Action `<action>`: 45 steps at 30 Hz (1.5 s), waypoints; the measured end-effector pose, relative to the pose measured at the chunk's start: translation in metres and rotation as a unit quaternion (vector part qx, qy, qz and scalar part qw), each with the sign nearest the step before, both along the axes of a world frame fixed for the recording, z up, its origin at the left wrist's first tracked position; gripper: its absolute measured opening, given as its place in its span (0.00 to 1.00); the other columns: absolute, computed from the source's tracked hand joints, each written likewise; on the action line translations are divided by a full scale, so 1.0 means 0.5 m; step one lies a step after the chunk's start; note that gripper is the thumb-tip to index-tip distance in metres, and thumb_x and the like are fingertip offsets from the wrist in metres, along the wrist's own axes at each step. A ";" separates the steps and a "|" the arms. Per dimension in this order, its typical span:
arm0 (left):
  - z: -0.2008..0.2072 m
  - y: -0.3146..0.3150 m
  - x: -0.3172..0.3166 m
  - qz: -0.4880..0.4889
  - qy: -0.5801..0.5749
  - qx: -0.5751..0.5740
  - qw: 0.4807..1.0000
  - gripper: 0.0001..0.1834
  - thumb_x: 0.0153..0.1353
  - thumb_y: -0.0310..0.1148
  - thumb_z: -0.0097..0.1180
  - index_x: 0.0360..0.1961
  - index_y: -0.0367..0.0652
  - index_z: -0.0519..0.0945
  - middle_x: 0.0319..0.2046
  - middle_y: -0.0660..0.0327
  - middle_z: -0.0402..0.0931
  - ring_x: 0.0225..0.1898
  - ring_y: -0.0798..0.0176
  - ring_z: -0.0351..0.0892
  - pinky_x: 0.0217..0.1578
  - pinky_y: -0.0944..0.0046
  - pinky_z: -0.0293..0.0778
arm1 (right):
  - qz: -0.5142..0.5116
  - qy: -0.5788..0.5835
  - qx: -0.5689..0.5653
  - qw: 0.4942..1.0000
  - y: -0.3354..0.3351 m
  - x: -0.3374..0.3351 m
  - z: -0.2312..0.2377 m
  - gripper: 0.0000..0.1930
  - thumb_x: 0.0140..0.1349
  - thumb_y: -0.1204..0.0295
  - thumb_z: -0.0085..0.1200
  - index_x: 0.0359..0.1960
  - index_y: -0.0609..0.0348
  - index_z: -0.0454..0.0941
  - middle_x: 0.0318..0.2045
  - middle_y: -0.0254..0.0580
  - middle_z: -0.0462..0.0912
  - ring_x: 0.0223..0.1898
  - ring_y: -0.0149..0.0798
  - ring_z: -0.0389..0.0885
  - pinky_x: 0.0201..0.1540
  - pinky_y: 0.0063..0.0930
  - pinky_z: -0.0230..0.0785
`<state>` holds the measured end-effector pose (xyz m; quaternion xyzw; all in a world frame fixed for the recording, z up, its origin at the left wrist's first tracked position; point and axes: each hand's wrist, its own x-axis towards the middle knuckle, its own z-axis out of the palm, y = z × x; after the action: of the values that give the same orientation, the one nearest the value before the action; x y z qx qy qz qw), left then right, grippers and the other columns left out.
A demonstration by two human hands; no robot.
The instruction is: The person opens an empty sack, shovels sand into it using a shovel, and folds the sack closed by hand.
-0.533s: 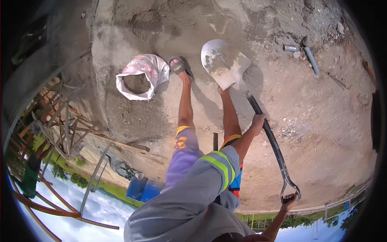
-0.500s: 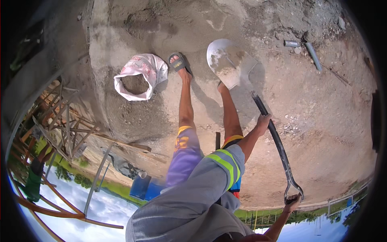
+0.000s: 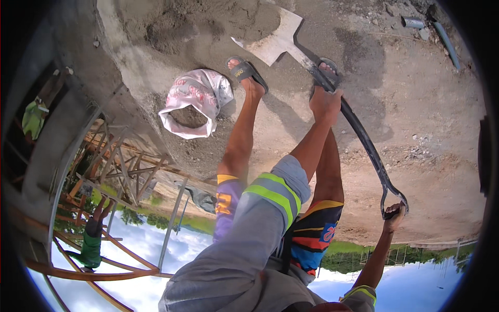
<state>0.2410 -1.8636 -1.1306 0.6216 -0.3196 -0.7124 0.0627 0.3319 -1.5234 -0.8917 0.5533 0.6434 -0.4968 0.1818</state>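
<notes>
A shovel with a black shaft stretches from the lower right to the upper middle. My left hand is wrapped round its shaft near the blade, just by my right foot. My right hand is closed on the D-shaped grip at the other end. The pale metal blade lies at the edge of the damp grey sand mix, which partly hides its tip. Left of my feet stands a white sack with its rim rolled open and grey material inside.
Pieces of grey pipe lie at the upper right. Wooden framing stands at the left. A person in green and another in a yellow-green top are off to the left. My sandalled feet stand close to the blade.
The shovel blade has moved away from me, up and left onto the grey mix. Both hands have gone forward with it, still gripping. My view has shifted, showing a second person at left.
</notes>
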 end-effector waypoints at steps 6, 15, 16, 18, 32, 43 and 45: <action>-0.207 -0.286 0.058 -0.068 -0.032 0.188 0.979 0.05 0.52 0.28 0.48 0.27 0.37 0.68 0.22 0.59 0.69 0.20 0.64 0.74 0.21 0.62 0.74 | 0.018 -0.031 -0.026 0.999 -0.311 -0.048 -0.137 0.15 0.63 0.66 0.44 0.18 0.54 0.64 0.14 0.31 0.61 0.14 0.28 0.60 0.19 0.23 0.57; -0.299 -0.449 0.030 0.009 -0.060 0.119 0.991 0.04 0.53 0.25 0.46 0.24 0.38 0.66 0.18 0.60 0.65 0.17 0.65 0.66 0.18 0.65 0.69 | 0.004 0.016 -0.004 1.000 -0.433 -0.002 -0.280 0.16 0.60 0.67 0.47 0.15 0.55 0.65 0.12 0.32 0.62 0.13 0.29 0.61 0.17 0.23 0.56; -0.304 -0.448 0.032 -0.005 -0.049 0.111 0.993 0.04 0.53 0.25 0.46 0.24 0.38 0.66 0.17 0.60 0.64 0.16 0.65 0.67 0.17 0.65 0.70 | 0.015 0.011 0.010 1.000 -0.424 0.011 -0.290 0.15 0.59 0.68 0.47 0.15 0.55 0.65 0.11 0.32 0.63 0.12 0.29 0.62 0.16 0.23 0.56; -0.284 -0.433 0.041 0.001 -0.051 0.114 0.992 0.04 0.53 0.25 0.46 0.23 0.37 0.66 0.17 0.60 0.64 0.16 0.65 0.66 0.17 0.65 0.70 | 0.012 0.012 0.019 1.000 -0.397 0.021 -0.282 0.13 0.56 0.70 0.45 0.14 0.57 0.65 0.10 0.34 0.64 0.11 0.29 0.64 0.14 0.21 0.57; 0.204 -0.146 0.070 0.127 0.013 0.199 0.972 0.05 0.56 0.29 0.48 0.29 0.40 0.67 0.18 0.63 0.64 0.16 0.66 0.67 0.19 0.65 0.70 | 0.098 0.044 0.006 0.994 -0.102 -0.104 0.197 0.14 0.59 0.66 0.44 0.16 0.55 0.65 0.11 0.31 0.63 0.10 0.27 0.61 0.13 0.20 0.56; 0.415 -0.169 0.160 0.258 0.068 0.170 0.948 0.12 0.50 0.28 0.51 0.36 0.41 0.66 0.18 0.63 0.63 0.18 0.65 0.68 0.19 0.67 0.68 | 0.264 0.103 -0.038 0.958 -0.141 -0.251 0.396 0.14 0.60 0.68 0.44 0.16 0.55 0.64 0.11 0.32 0.63 0.11 0.27 0.61 0.14 0.19 0.57; 0.419 -0.220 0.201 0.322 0.121 0.185 0.921 0.08 0.51 0.27 0.50 0.34 0.41 0.69 0.18 0.64 0.64 0.19 0.66 0.68 0.21 0.67 0.69 | 0.313 0.102 -0.021 0.944 -0.224 -0.271 0.416 0.12 0.59 0.71 0.44 0.17 0.56 0.65 0.11 0.33 0.65 0.12 0.27 0.63 0.16 0.20 0.57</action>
<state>0.3417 -1.9735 -0.9209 0.6006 0.0451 -0.7699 0.2107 0.1963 -1.6353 -0.6837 0.2666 0.7885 -0.4823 0.2730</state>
